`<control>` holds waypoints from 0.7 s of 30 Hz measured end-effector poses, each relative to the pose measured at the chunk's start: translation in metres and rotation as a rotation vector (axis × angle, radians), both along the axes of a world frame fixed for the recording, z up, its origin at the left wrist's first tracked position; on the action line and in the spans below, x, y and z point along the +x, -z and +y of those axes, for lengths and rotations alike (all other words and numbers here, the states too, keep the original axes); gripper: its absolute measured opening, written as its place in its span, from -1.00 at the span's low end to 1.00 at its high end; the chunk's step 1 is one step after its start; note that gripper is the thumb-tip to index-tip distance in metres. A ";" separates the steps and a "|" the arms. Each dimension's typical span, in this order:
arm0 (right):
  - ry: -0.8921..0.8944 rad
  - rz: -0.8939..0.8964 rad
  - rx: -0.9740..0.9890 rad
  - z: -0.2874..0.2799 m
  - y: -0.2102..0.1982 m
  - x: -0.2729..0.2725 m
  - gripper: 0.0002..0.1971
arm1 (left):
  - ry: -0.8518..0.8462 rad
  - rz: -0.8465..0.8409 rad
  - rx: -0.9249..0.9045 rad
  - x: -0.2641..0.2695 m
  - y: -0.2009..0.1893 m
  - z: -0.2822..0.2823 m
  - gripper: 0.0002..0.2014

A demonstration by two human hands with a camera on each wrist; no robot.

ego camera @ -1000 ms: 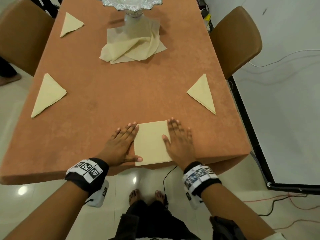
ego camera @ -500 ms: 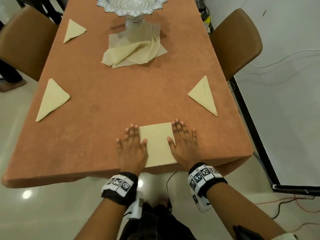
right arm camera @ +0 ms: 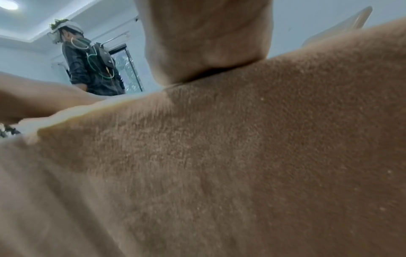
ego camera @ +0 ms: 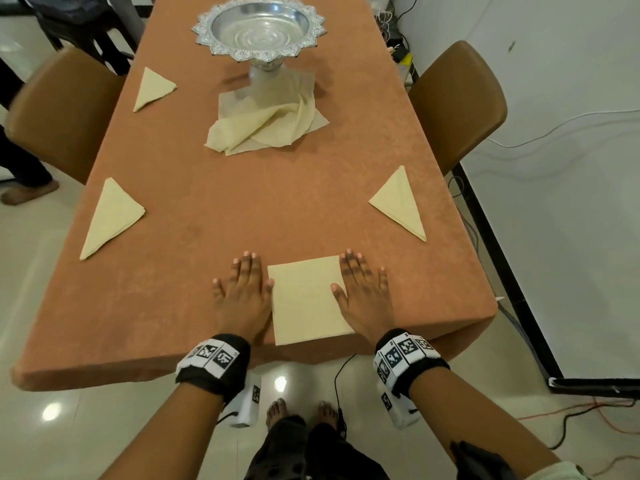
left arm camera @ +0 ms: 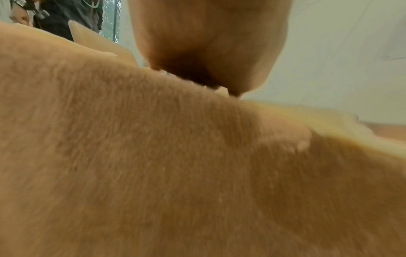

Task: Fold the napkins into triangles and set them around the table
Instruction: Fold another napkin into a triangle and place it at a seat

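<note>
A pale yellow napkin [ego camera: 306, 299], folded to a rectangle, lies flat at the near edge of the orange table [ego camera: 242, 209]. My left hand [ego camera: 244, 289] lies flat on the table at the napkin's left edge, fingers straight, thumb touching it. My right hand [ego camera: 363, 292] presses flat on its right edge, thumb on the cloth. Three napkins folded into triangles lie on the table: near left [ego camera: 110, 216], far left [ego camera: 152, 87], right [ego camera: 400, 202]. Unfolded napkins [ego camera: 266, 124] lie in a heap by the bowl's foot. Both wrist views show only the tablecloth and the heel of a hand.
A silver footed bowl [ego camera: 259, 29] stands at the table's far middle. Brown chairs stand at the left [ego camera: 59, 116] and right [ego camera: 457, 102] sides. Cables [ego camera: 571, 414] run over the floor at the right. Another person's foot [ego camera: 27, 192] shows at the far left.
My left hand has turned from slanting across the napkin's left edge to lying straight beside it. The right hand has stayed on the right edge. The head view has tilted up.
</note>
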State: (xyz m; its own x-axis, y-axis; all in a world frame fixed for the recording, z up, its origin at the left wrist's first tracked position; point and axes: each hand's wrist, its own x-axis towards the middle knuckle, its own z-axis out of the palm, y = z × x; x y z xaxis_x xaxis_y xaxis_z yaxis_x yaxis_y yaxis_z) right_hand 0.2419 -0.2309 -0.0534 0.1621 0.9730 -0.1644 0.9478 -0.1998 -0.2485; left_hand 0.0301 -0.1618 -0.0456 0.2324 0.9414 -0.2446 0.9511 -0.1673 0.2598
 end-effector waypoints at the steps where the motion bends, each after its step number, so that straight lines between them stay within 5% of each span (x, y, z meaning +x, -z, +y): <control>1: 0.012 0.050 -0.011 0.000 -0.002 0.004 -0.39 | -0.005 -0.002 0.023 0.000 -0.004 0.008 -0.45; 6: 0.232 0.199 0.170 -0.007 -0.018 0.023 -0.60 | 0.123 0.014 0.193 0.011 -0.024 0.035 -0.74; 12: 0.050 0.131 0.080 0.037 -0.032 0.028 -0.62 | 0.161 -0.012 0.113 0.012 -0.027 0.049 -0.85; 21: -0.091 0.252 -0.054 0.063 -0.039 0.027 -0.91 | 0.268 -0.177 -0.064 0.003 -0.027 0.052 -0.79</control>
